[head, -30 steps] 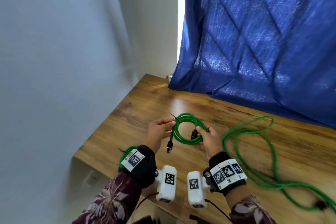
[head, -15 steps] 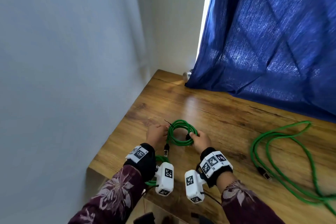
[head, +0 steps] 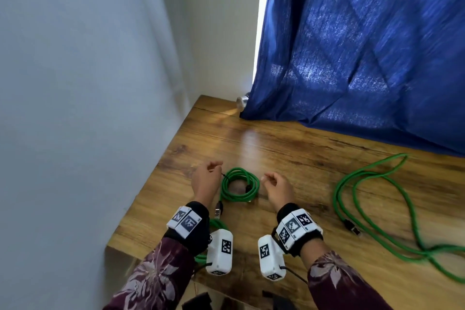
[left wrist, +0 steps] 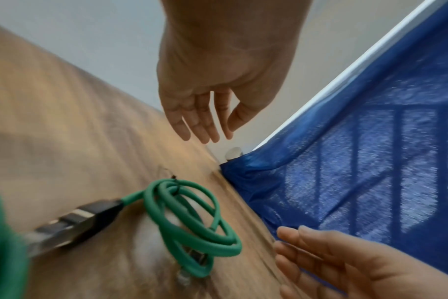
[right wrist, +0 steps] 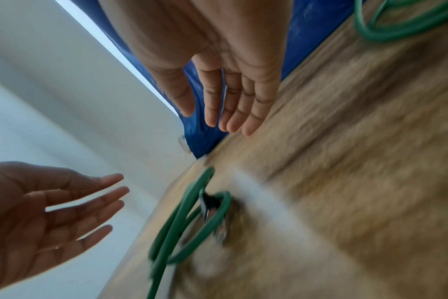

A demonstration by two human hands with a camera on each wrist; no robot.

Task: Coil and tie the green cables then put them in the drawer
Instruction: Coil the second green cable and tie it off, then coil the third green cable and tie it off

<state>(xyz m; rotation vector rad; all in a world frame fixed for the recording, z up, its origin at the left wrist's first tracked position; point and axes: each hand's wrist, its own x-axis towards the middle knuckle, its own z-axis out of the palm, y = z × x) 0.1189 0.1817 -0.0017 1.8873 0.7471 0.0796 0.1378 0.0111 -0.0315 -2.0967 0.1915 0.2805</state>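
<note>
A small coiled green cable point(head: 239, 185) point(left wrist: 192, 218) point(right wrist: 192, 222) lies flat on the wooden table point(head: 289, 153), bound by a thin black tie on its left side, with a black plug point(head: 219, 209) trailing toward me. My left hand point(head: 205, 178) point(left wrist: 205, 113) hovers just left of the coil, fingers relaxed and holding nothing. On the coil's right, my right hand point(head: 275, 186) point(right wrist: 230, 105) is also off it, fingers straight. A long loose green cable point(head: 364, 209) sprawls at the right. Another bit of green cable point(head: 216, 224) shows under my left wrist.
A white wall point(head: 88, 108) runs along the table's left edge. A blue curtain point(head: 364, 58) hangs over the table's far side, with a small metal cylinder point(head: 242, 102) at its left corner. The table's near edge is right by my wrists.
Both hands have let go of the tied coil and drawn apart; the coil now lies on the table. The head view has swung, so the loose cable sits farther right.
</note>
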